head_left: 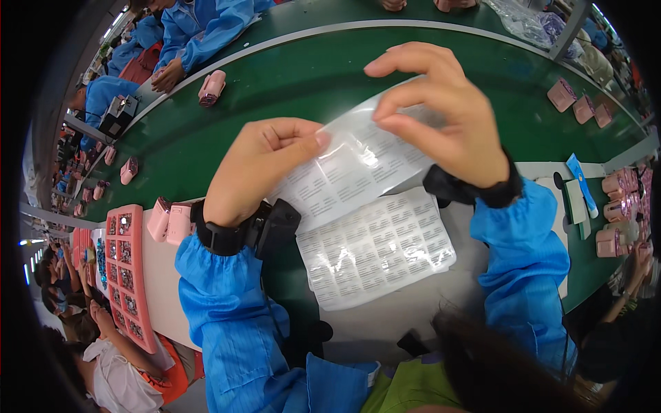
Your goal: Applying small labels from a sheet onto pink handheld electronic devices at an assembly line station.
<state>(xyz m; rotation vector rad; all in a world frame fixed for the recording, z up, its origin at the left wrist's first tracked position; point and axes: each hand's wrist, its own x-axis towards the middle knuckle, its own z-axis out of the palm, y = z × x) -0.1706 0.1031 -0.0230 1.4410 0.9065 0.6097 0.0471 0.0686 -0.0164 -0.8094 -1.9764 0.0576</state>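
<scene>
A glossy white sheet of small printed labels (358, 175) is held up, tilted, in front of me. My left hand (258, 162) pinches its upper left edge between thumb and fingers. Over its upper right part, my right hand (447, 113) brings thumb and a finger together, with another finger stretched out above them. Whether those fingertips hold the sheet's edge or a loose label, I cannot tell. Below lies a stack of similar label sheets (379, 251), partly covered by the raised sheet. Black bands circle both my wrists over blue sleeves.
A green conveyor belt (275, 89) runs across, carrying pink devices such as one (212, 88) at far left. A pink compartment tray (129, 275) with small parts stands at left. More pink devices (616, 206) and a blue tube (582, 184) are at right. Co-workers sit around.
</scene>
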